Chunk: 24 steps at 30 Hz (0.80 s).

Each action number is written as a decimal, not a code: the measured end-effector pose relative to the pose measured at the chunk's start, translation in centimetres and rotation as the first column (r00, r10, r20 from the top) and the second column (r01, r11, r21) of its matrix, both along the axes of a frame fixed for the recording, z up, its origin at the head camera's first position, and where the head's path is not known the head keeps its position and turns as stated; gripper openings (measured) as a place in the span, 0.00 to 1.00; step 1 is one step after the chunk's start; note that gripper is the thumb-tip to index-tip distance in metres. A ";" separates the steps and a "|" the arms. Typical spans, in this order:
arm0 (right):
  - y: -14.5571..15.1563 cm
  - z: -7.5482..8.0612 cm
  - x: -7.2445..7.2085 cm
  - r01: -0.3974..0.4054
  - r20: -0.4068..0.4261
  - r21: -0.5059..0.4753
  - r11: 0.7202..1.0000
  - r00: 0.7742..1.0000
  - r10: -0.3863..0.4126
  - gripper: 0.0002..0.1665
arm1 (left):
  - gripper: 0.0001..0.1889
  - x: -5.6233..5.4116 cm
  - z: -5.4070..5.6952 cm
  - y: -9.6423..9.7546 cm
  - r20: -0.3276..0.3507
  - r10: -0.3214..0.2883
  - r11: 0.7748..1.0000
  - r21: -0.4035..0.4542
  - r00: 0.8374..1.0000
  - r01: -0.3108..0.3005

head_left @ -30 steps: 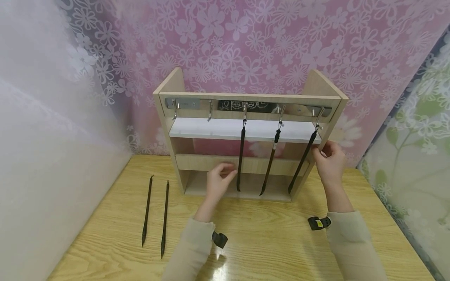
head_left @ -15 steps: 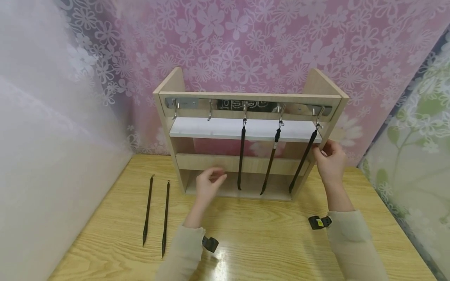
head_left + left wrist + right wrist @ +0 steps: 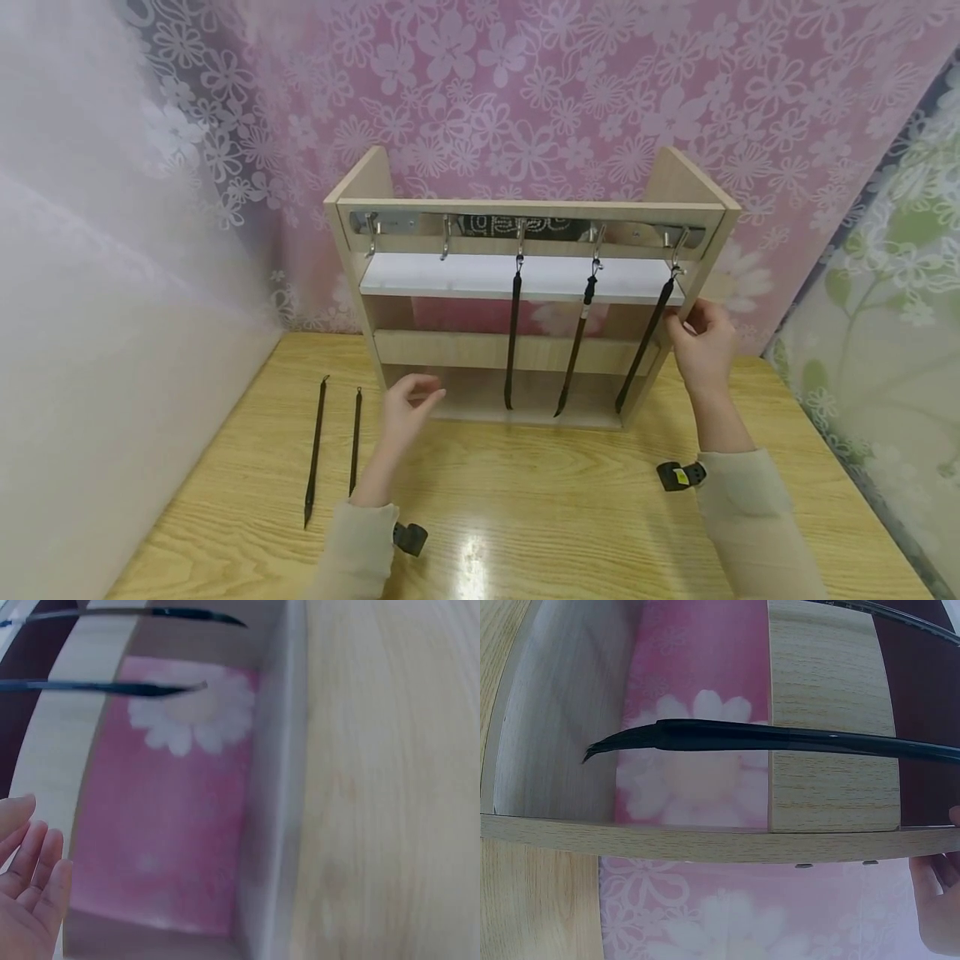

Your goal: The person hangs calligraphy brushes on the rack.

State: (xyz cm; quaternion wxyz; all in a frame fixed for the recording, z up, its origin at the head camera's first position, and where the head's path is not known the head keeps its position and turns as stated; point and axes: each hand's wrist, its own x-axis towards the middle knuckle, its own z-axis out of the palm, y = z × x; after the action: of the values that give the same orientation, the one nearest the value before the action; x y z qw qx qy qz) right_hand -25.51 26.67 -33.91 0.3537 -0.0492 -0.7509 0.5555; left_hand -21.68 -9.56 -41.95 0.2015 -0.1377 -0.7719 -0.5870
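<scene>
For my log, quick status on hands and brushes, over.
Left hand empty; right hand pinches rack's side. Three brushes hanging; two on table, one partly behind left sleeve.

Clearance exists above the table (image 3: 555, 500) at lower centre, between the sleeves (image 3: 753, 525). Hanging brushes (image 3: 512, 342) obstruct the rack (image 3: 442, 350) from centre to right; the right hand (image 3: 703, 348) blocks its right edge.

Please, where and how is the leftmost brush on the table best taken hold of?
Probably pinch its slim handle, just short of the loop, with the left hand coming from above. The brush lies flat on the table, loop at the far end and bristles at the near end, so this grip should avoid the bristles.
</scene>
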 end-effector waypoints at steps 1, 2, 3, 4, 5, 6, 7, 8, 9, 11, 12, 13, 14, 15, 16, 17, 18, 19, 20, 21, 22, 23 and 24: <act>0.0 0.0 0.0 -0.004 -0.003 -0.003 1.000 1.000 0.004 0.12 | 0.09 -0.1 -0.5 -0.6 0.017 0.000 1.000 0.000 1.000 0.000; 0.0 0.0 0.0 -0.007 -0.005 -0.004 1.000 1.000 0.007 0.12 | 0.09 -0.3 -1.1 -1.1 0.035 0.004 1.000 -0.001 0.999 -0.004; 0.0 0.0 0.1 -0.010 -0.007 -0.008 1.000 1.000 0.010 0.12 | 0.09 -0.4 -1.6 -1.7 0.045 0.016 1.000 -0.009 0.999 -0.015; -0.1 0.0 0.1 -0.009 -0.007 -0.007 1.000 1.000 0.009 0.11 | 0.09 -0.6 -2.1 -2.2 0.056 0.028 0.999 -0.018 0.998 -0.027; -0.1 0.0 0.1 -0.007 -0.006 -0.008 1.000 1.000 0.007 0.11 | 0.09 -0.6 -2.4 -2.7 0.065 0.038 0.999 -0.022 0.997 -0.037; -0.1 0.1 0.1 -0.010 -0.008 -0.012 1.000 1.000 0.010 0.11 | 0.09 -0.6 -2.6 -3.2 0.073 0.057 0.998 -0.033 0.996 -0.055; -0.1 0.1 0.1 -0.012 -0.011 -0.018 1.000 1.000 0.012 0.11 | 0.09 -0.6 -2.9 -3.6 0.082 0.069 0.997 -0.036 0.994 -0.066; -0.1 0.1 0.1 -0.012 -0.012 -0.019 1.000 1.000 0.012 0.11 | 0.09 -0.6 -3.1 -4.0 0.084 0.078 0.996 -0.040 0.993 -0.075; -0.1 0.1 0.1 -0.015 -0.013 -0.024 1.000 1.000 0.015 0.10 | 0.09 -0.6 -3.2 -4.4 0.084 0.088 0.995 -0.046 0.993 -0.084; -0.2 0.2 0.1 -0.018 -0.014 -0.024 1.000 1.000 0.018 0.10 | 0.09 -0.4 -3.3 -5.1 0.091 0.105 0.994 -0.054 0.990 -0.100; -0.2 0.2 0.1 -0.022 -0.016 -0.024 0.999 1.000 0.022 0.10 | 0.09 -0.3 -3.3 -5.4 0.092 0.111 0.993 -0.061 0.990 -0.105; -0.2 0.1 0.1 -0.024 -0.017 -0.023 0.999 1.000 0.024 0.09 | 0.09 -0.2 -3.3 -5.7 0.095 0.115 0.992 -0.070 0.989 -0.108; -0.2 0.1 0.0 -0.025 -0.018 -0.022 0.999 1.000 0.025 0.09 | 0.09 0.0 -3.3 -6.1 0.094 0.118 0.991 -0.077 0.989 -0.111; -0.1 0.0 0.0 -0.027 -0.019 -0.023 0.999 0.999 0.026 0.09 | 0.09 0.1 -3.3 -6.4 0.098 0.124 0.990 -0.083 0.987 -0.116; -0.1 0.0 0.0 -0.027 -0.019 -0.022 0.999 0.999 0.026 0.09 | 0.10 0.2 -3.3 -6.6 0.101 0.131 0.988 -0.093 0.986 -0.121; 0.0 0.0 -0.1 -0.027 -0.019 -0.024 0.999 0.999 0.027 0.09 | 0.10 0.3 -3.4 -6.9 0.102 0.145 0.985 -0.113 0.984 -0.133; 0.0 0.0 -0.1 -0.028 -0.019 -0.025 0.999 0.999 0.028 0.09 | 0.10 0.3 -3.5 -7.2 0.104 0.158 0.981 -0.126 0.982 -0.145; 0.0 0.0 -0.1 -0.029 -0.021 -0.027 0.999 0.999 0.028 0.09 | 0.10 0.3 -3.6 -7.5 0.107 0.175 0.977 -0.142 0.979 -0.159; 0.0 0.0 -0.1 -0.029 -0.022 -0.029 0.999 0.999 0.029 0.09 | 0.10 0.3 -3.7 -7.8 0.114 0.189 0.973 -0.153 0.975 -0.170; 0.0 0.0 -0.1 -0.029 -0.022 -0.029 0.999 0.999 0.028 0.09 | 0.10 0.3 -3.9 -8.1 0.121 0.206 0.968 -0.169 0.971 -0.184; 0.0 0.1 -0.1 -0.029 -0.023 -0.030 0.999 0.999 0.028 0.09 | 0.10 0.3 -4.0 -8.4 0.128 0.222 0.964 -0.181 0.967 -0.197; 0.0 0.0 -0.1 -0.028 -0.025 -0.028 0.999 0.999 0.028 0.08 | 0.10 0.4 -4.2 -8.7 0.133 0.237 0.959 -0.192 0.962 -0.209; 0.0 0.0 0.0 -0.027 -0.028 -0.026 0.999 0.999 0.026 0.09 | 0.10 0.4 -4.3 -9.0 0.143 0.241 0.958 -0.193 0.960 -0.212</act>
State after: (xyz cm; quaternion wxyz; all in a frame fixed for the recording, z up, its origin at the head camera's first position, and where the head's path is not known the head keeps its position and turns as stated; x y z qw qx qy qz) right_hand -25.56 26.70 -33.89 0.3559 -0.0362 -0.7390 0.5709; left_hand -21.25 -18.56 -46.29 0.1901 -0.0165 -0.8452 -0.4992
